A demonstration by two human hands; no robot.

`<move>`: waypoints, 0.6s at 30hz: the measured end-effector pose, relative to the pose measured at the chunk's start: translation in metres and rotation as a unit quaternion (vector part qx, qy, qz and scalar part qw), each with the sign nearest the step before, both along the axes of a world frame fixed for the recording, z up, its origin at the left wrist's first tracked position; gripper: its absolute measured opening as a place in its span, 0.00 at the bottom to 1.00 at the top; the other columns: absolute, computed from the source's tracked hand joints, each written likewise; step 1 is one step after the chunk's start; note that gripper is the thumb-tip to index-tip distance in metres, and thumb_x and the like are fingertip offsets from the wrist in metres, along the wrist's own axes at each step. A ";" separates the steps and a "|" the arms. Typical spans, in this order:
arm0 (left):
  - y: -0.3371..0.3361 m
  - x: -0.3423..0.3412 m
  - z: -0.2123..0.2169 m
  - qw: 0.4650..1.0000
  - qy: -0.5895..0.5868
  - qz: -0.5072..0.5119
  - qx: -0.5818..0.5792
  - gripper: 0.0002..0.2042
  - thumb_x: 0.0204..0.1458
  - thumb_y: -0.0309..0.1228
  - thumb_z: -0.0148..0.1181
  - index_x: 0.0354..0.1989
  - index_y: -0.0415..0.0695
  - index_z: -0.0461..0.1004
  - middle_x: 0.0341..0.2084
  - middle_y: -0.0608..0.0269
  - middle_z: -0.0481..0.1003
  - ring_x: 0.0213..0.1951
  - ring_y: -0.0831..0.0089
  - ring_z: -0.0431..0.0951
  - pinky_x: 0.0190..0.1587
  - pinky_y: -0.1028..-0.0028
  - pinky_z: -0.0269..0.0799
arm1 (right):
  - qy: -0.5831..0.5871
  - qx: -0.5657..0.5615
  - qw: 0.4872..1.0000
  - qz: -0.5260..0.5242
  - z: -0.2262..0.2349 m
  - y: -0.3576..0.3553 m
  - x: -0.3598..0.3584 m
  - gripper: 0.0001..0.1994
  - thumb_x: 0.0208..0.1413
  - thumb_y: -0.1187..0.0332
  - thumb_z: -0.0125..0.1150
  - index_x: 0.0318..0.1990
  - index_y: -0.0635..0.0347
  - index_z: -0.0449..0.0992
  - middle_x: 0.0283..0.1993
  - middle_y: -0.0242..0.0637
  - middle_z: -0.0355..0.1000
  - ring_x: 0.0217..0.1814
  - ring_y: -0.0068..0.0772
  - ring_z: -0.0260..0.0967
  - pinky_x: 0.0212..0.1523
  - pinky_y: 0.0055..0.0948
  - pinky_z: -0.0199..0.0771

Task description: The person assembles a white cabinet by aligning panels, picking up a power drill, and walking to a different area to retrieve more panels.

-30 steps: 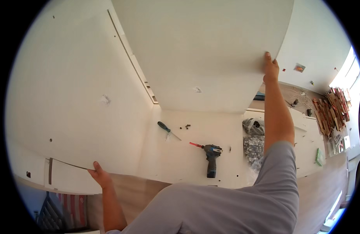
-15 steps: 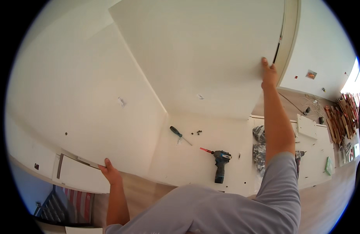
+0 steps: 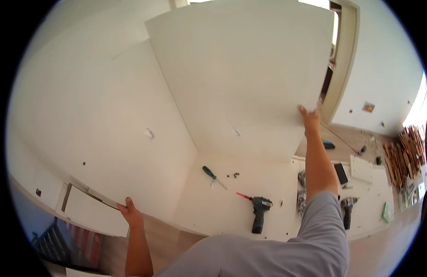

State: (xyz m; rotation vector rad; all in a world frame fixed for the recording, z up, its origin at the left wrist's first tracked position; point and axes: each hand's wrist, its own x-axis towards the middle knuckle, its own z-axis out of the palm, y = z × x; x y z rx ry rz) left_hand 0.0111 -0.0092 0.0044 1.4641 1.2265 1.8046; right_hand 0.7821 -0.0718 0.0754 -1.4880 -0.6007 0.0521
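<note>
Clearly, the right grip (image 3: 309,119) holds the panel (image 3: 241,74) by its edge, floor (image 3: 345,148) beyond.

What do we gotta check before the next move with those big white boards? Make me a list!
1. Right hand gripping the far panel: ok, it is on the right edge.
2. Left hand gripping the left panel: ok, it is on the near edge.
3. Tools off the bottom board: not ok, the screwdriver and power driver lie there.
4. Little dark pieces put away: not ok, they lie loose near the screwdriver.
5. Far panel fastened to the left panel: cannot tell, no fastening shows at their corner.
</note>
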 end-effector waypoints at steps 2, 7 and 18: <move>0.001 -0.003 -0.003 0.999 0.030 0.019 -0.035 0.26 0.68 0.36 0.55 0.66 0.33 0.58 0.59 0.51 0.69 0.58 0.65 0.70 0.64 0.67 0.64 | 0.027 0.034 0.999 0.016 -0.004 -0.002 -0.003 0.35 0.51 0.53 0.77 0.59 0.69 0.73 0.55 0.42 0.77 0.54 0.32 0.72 0.55 0.33 0.71; 0.006 0.001 -0.003 0.999 0.028 0.016 -0.002 0.22 0.67 0.35 0.55 0.62 0.33 0.62 0.55 0.54 0.72 0.55 0.68 0.71 0.61 0.69 0.65 | 0.030 0.173 0.984 0.028 -0.029 0.002 0.002 0.32 0.49 0.59 0.80 0.58 0.68 0.73 0.53 0.40 0.77 0.52 0.33 0.72 0.52 0.34 0.73; -0.003 -0.004 -0.004 1.000 0.026 0.007 0.005 0.24 0.68 0.36 0.54 0.66 0.34 0.60 0.60 0.54 0.70 0.60 0.66 0.69 0.65 0.68 0.62 | -0.056 0.152 0.983 -0.081 0.076 -0.049 0.027 0.23 0.49 0.59 0.80 0.45 0.68 0.81 0.43 0.36 0.80 0.41 0.29 0.73 0.45 0.31 0.74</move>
